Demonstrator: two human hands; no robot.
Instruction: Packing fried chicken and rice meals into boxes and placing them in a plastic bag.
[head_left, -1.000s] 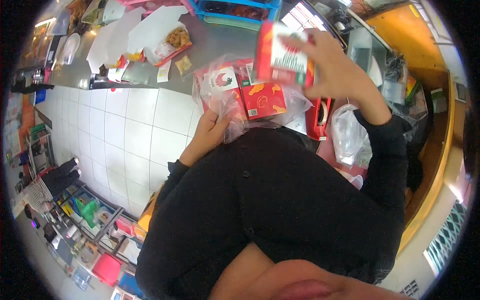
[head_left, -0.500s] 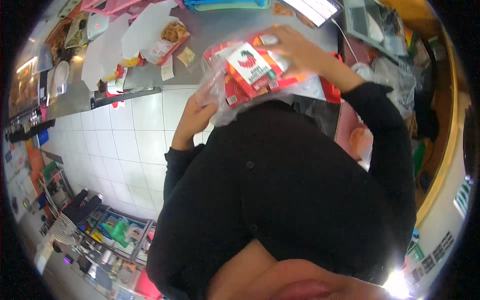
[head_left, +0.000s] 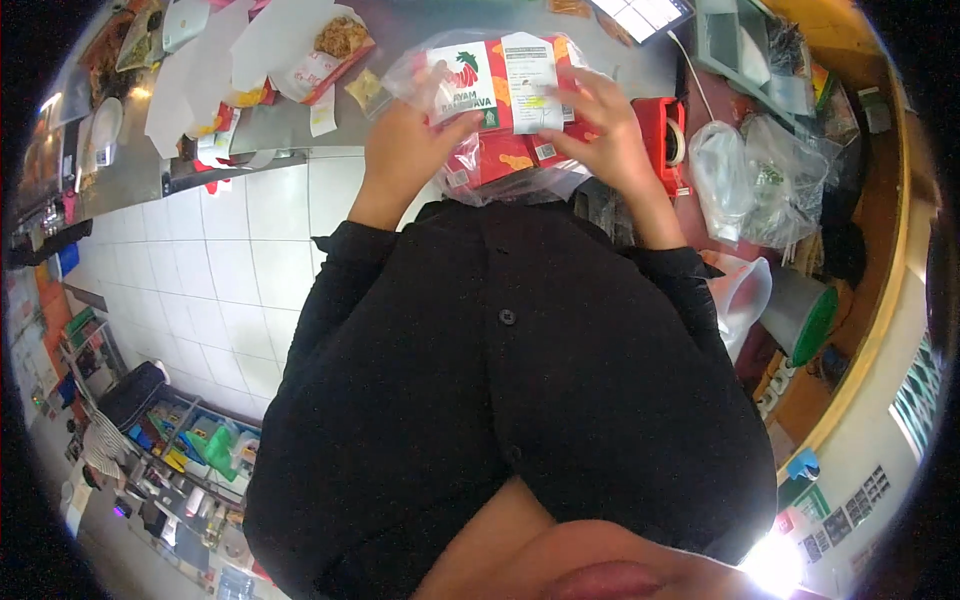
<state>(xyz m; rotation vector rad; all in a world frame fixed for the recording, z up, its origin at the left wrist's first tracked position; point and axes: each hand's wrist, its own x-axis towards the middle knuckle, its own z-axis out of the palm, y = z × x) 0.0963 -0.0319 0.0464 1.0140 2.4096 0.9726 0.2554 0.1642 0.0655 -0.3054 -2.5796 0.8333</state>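
Red food boxes with white labels sit inside a clear plastic bag at the counter's near edge, close to my body. A printed paper slip lies over the front of the boxes. My left hand grips the bag's left side, its thumb lying across the box front. On the right, my right hand rests with fingers spread against the slip and the box, the thumb low and the fingertips higher up.
Opened paper food boxes with fried food stand left on the metal counter. A red tape dispenser, plastic bags and a screen are to the right. White floor tiles show below left.
My right hand has come down from the package's top edge onto its front. The slip now shows on the boxes. My left hand has moved up along the bag's side.
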